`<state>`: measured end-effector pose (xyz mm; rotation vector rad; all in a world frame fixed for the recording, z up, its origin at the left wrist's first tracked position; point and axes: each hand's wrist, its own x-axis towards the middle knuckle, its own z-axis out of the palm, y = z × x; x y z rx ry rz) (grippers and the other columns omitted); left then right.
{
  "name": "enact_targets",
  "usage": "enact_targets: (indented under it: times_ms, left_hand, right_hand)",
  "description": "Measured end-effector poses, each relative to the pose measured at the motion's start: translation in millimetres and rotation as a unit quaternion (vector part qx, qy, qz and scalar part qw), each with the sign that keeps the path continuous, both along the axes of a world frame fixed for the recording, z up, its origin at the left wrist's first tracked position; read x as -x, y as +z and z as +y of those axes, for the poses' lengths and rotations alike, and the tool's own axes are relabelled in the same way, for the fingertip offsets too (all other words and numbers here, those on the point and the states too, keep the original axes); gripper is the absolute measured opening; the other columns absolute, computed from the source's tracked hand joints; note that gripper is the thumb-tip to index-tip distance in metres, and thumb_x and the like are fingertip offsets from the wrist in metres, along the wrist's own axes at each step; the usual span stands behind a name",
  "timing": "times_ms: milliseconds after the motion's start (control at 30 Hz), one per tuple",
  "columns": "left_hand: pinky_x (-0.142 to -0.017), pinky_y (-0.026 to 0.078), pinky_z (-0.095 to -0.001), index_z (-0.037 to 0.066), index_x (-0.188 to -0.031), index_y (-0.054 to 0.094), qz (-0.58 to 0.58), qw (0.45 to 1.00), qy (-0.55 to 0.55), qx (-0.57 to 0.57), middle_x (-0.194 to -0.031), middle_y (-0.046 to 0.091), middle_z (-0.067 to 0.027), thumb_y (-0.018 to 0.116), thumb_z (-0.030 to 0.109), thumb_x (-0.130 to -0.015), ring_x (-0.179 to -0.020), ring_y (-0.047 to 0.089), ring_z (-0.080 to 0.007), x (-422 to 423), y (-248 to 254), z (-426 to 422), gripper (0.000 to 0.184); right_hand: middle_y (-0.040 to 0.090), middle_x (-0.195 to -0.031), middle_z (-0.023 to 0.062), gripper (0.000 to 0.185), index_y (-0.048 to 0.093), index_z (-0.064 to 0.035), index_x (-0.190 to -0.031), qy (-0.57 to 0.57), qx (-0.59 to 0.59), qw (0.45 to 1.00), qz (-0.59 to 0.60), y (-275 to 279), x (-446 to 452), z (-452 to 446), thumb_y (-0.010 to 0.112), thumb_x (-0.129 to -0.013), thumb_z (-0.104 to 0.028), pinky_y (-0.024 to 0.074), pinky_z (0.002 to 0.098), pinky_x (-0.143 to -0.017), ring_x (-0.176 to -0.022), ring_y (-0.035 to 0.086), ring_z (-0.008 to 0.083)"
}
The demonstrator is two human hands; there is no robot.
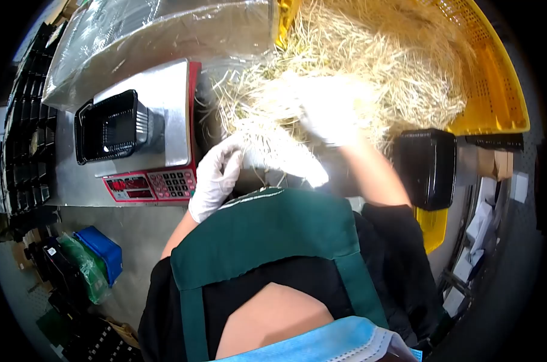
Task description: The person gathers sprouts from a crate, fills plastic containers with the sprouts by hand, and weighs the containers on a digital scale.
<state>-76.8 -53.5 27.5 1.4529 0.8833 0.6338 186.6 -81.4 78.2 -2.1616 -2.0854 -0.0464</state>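
A large heap of pale, thin bean sprouts (382, 66) spills from a yellow crate toward me. My left hand (216, 178), in a white glove, is at the near left edge of the heap. Its thumb and fingers curl together at the tips around some strands. My right hand (331, 117), also white-gloved, reaches onto the middle of the heap. Glare washes out its fingers, so their position and anything in them cannot be made out. Between the hands, a whitish pointed shape (309, 172) lies below the sprouts, too bright to identify.
To the left, a black plastic tray (110, 127) sits on a red-framed digital scale (180, 151). The perforated yellow crate (496, 90) stands at the right, with an upturned black tray (427, 169) nearer me. Clear plastic sheeting (159, 42) covers something behind the scale. Stacked black trays (29, 133) line the far left.
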Motion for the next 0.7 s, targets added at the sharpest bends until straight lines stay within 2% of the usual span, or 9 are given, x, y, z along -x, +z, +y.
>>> enact_targets:
  times_ms: [67, 233, 300, 433, 500, 567, 600, 633, 700]
  left_hand:
    - [-0.087, 0.048, -0.0251, -0.002, -0.117, 0.060, 0.016, 0.999, 0.017, 0.041, -0.105, 0.066, -0.0093, 0.060, 0.006, -0.089, -0.098, 0.060, -0.0120, 2, 7, 1, 0.028]
    - [-0.090, 0.049, -0.0295, -0.002, -0.122, 0.054, 0.026, 0.919, -0.039, -0.393, -0.120, 0.060, -0.0179, 0.067, 0.008, -0.084, -0.106, 0.061, -0.0248, -14, 20, 45, 0.042]
    - [-0.103, 0.038, -0.0344, -0.004, -0.134, 0.042, 0.041, 0.880, -0.131, -0.455, -0.134, 0.049, -0.0205, 0.072, 0.010, -0.080, -0.124, 0.048, -0.0292, -57, 40, 63, 0.063]
    - [-0.110, 0.029, -0.0387, -0.003, -0.140, 0.032, 0.110, 0.889, -0.263, -0.359, -0.142, 0.038, -0.0228, 0.074, 0.026, -0.079, -0.131, 0.037, -0.0321, -102, -6, 80, 0.080]
    - [-0.111, 0.027, -0.0398, -0.002, -0.142, 0.030, 0.143, 0.893, -0.334, -0.267, -0.143, 0.035, -0.0228, 0.072, 0.032, -0.081, -0.132, 0.036, -0.0320, -97, -47, 77, 0.081]
    - [-0.111, 0.028, -0.0400, 0.001, -0.142, 0.034, 0.186, 0.751, -0.230, -0.590, -0.143, 0.037, -0.0199, 0.061, 0.035, -0.087, -0.130, 0.039, -0.0307, -83, -89, 65, 0.070]
    - [-0.113, 0.018, -0.0501, 0.001, -0.142, 0.034, 0.151, 0.731, -0.197, -0.636, -0.132, 0.047, -0.0226, 0.053, 0.033, -0.085, -0.128, 0.041, -0.0335, -81, -76, 59, 0.068]
    - [-0.113, 0.018, -0.0501, 0.001, -0.142, 0.034, 0.153, 0.735, -0.203, -0.629, -0.132, 0.047, -0.0226, 0.053, 0.033, -0.085, -0.128, 0.041, -0.0335, -83, -62, 56, 0.068]
    - [-0.104, 0.034, -0.0466, 0.003, -0.141, 0.036, 0.211, 0.783, -0.217, -0.543, -0.118, 0.057, -0.0192, 0.048, 0.022, -0.086, -0.113, 0.052, -0.0333, -97, -33, 62, 0.059]
  right_hand:
    - [0.066, -0.107, 0.0146, 0.076, 0.047, -0.0116, -0.136, -0.020, 0.014, 1.000, 0.017, -40, 22, -12, 0.074, -0.070, -0.038, 0.0454, 0.0482, -0.093, -0.098, 0.062, 0.0322]
    - [0.045, -0.139, 0.0190, 0.096, 0.036, -0.0087, -0.143, 0.117, -0.038, 0.992, 0.032, 2, -15, -16, 0.074, -0.068, -0.055, 0.0341, 0.0475, -0.107, -0.127, 0.045, 0.0335]
    - [0.045, -0.140, 0.0175, 0.099, 0.034, -0.0091, -0.144, 0.006, 0.020, 0.992, 0.122, 7, -39, 7, 0.073, -0.068, -0.059, 0.0324, 0.0432, -0.110, -0.130, 0.043, 0.0331]
    - [0.040, -0.144, 0.0186, 0.106, 0.032, -0.0063, -0.144, -0.071, 0.162, 0.941, 0.289, -44, -48, 9, 0.075, -0.064, -0.060, 0.0323, 0.0396, -0.110, -0.132, 0.040, 0.0326]
    - [0.039, -0.143, 0.0212, 0.109, 0.031, -0.0046, -0.144, -0.030, 0.150, 0.971, 0.186, -19, -15, -30, 0.078, -0.061, -0.057, 0.0326, 0.0418, -0.109, -0.131, 0.040, 0.0340]
    - [0.046, -0.136, 0.0239, 0.111, 0.028, -0.0065, -0.146, -0.040, 0.115, 0.968, 0.218, -41, -1, -65, 0.079, -0.059, -0.053, 0.0365, 0.0419, -0.105, -0.125, 0.046, 0.0337]
    - [0.049, -0.132, 0.0252, 0.111, 0.027, -0.0074, -0.146, -0.048, 0.103, 0.965, 0.238, -49, -2, -73, 0.079, -0.058, -0.051, 0.0384, 0.0419, -0.104, -0.122, 0.049, 0.0335]
    - [0.052, -0.128, 0.0266, 0.112, 0.025, -0.0084, -0.147, -0.056, 0.091, 0.960, 0.258, -56, -2, -80, 0.079, -0.057, -0.049, 0.0403, 0.0420, -0.102, -0.120, 0.052, 0.0333]
    - [0.045, -0.136, 0.0243, 0.108, 0.026, -0.0066, -0.147, -0.016, -0.002, 0.999, 0.050, -55, -21, -62, 0.080, -0.059, -0.038, 0.0387, 0.0420, -0.104, -0.124, 0.048, 0.0340]
